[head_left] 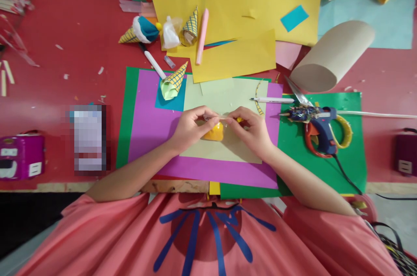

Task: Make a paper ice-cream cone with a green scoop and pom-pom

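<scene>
My left hand (192,127) and my right hand (250,130) meet over a pale green sheet (224,93) in the middle of the table. Together they pinch a small orange-yellow lump wrapped in clear film (214,132), each hand gripping the film at the top. The lump sits between the two hands, partly hidden by my fingers. A yellow checked paper cone (174,81) lies just beyond my left hand, on a blue square.
A blue glue gun (317,126) lies to the right on a green sheet (325,163), with scissors and a white pen (273,100) beside it. Yellow paper (247,2), more cones (137,33), a pink stick (202,35) and a cardboard roll (332,54) lie farther back. A purple box (20,156) stands at left.
</scene>
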`<state>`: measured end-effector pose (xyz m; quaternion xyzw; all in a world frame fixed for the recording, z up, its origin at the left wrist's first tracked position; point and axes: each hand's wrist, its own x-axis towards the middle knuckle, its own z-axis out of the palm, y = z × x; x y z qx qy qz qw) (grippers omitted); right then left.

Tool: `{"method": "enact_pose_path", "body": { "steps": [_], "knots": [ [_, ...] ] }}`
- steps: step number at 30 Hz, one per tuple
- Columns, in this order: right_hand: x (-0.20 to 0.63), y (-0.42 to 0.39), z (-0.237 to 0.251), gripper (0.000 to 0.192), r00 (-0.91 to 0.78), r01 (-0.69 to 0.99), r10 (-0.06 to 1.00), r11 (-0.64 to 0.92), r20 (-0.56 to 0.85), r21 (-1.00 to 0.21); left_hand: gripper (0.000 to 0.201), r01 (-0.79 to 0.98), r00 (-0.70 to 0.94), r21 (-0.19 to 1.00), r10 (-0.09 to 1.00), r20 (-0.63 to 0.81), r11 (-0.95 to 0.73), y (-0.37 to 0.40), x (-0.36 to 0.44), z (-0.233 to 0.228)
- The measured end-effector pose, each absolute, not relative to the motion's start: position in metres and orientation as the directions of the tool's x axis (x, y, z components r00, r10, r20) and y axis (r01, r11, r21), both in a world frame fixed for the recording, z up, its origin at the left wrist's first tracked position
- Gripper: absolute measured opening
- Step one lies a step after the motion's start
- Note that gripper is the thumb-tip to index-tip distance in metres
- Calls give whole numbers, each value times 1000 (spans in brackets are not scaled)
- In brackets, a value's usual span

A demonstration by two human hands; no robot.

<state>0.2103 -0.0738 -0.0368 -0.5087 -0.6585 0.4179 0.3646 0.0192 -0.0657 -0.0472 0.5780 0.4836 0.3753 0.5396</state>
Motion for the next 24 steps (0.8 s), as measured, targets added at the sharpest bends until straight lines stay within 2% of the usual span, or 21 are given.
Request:
{"method": "enact_pose_path", "body": {
  "steps": [4, 8, 13, 16, 20, 24],
  "knots": [
    [212, -72, -35, 16, -240, 372, 966, 179, 92, -911, 19, 173, 248, 985, 967, -65, 21, -68, 20, -46],
    [215, -72, -34, 15, -323, 356, 923, 324, 211, -877, 20, 194, 303, 981, 950, -75, 16, -70, 20, -45],
    [218, -73, -31, 11, -406, 331, 870, 427, 281, -842, 23, 304, 369, 951, 928, -56, -63, -67, 19, -37],
    [221, -71, -28, 13, -384, 336, 881, 412, 276, -847, 26, 324, 335, 944, 941, -54, -62, -63, 18, -31],
    [225, -68, -23, 18, -300, 346, 931, 309, 207, -886, 23, 270, 257, 961, 966, -20, -52, -60, 15, -29],
    [230, -66, -21, 16, -352, 242, 931, 193, 100, -951, 15, 234, 155, 964, 984, 88, -123, -49, -1, -22]
  ]
}}
